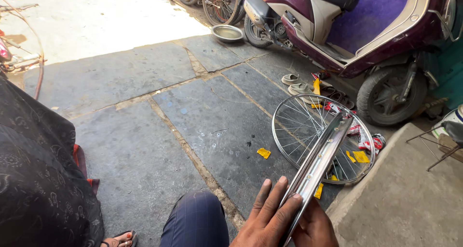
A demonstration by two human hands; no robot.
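Note:
A bare shiny metal wheel rim [318, 162] stands on edge in front of me, seen edge-on, running from the bottom centre up to the right. My left hand [267, 218] lies flat against its left side, fingers spread upward. My right hand [316, 225] grips it from the right, just below. Behind the rim a spoked bicycle wheel [301, 126] lies flat on the stone floor. My knee in dark checked trousers [195, 220] is at the bottom centre.
A maroon scooter [357, 30] is parked at the top right, with sandals [296, 85] and torn wrappers [369, 141] beside it. A steel bowl [227, 33] and bicycles [217, 1] are at the back. A person in dark clothes [38, 179] sits at the left. A concrete step [405, 199] rises at right.

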